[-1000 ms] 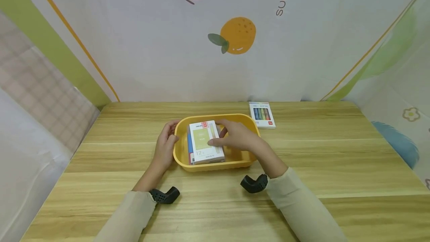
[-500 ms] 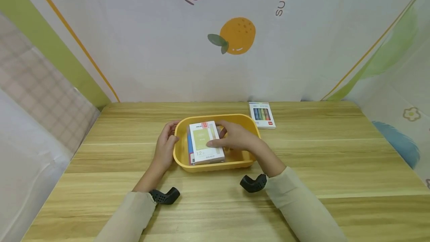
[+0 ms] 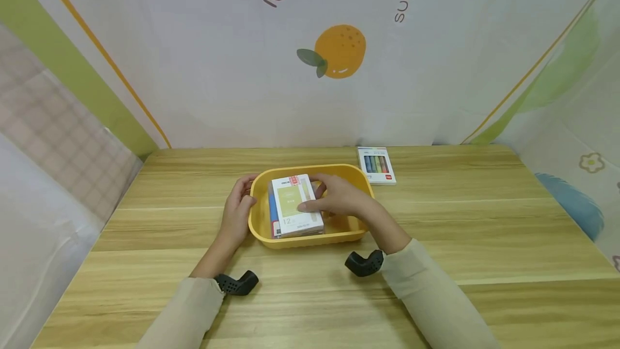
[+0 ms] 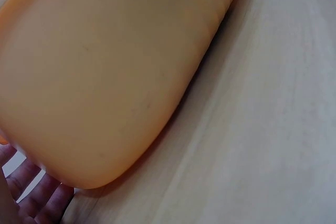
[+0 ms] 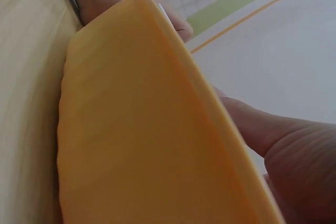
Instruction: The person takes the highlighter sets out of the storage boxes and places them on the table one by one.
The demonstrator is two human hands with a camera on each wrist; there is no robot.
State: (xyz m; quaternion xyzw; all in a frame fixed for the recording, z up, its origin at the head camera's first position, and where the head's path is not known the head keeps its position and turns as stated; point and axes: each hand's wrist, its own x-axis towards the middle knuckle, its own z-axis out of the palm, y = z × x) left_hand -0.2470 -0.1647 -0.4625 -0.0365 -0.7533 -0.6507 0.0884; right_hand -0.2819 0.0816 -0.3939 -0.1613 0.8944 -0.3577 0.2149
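In the head view a yellow plastic basket (image 3: 356, 233) stands on the table. My left hand (image 3: 235, 211) holds its left end, thumb over the rim and fingers against the outside wall; in the left wrist view several fingers (image 4: 39, 192) show along that wall. A white box (image 3: 302, 224) with a yellow-green panel and the number 12 lies slightly tilted inside the basket. My right hand (image 3: 344, 198) grips this box, thumb on its top face and fingers at its far right side. Beneath it a blue item (image 3: 273, 209) shows partly, its kind hidden.
A flat white box with a window showing several coloured sticks (image 3: 377, 166) lies behind the basket, to the right. The wooden table (image 3: 460, 214) ends at a printed cloth backdrop (image 3: 218, 96).
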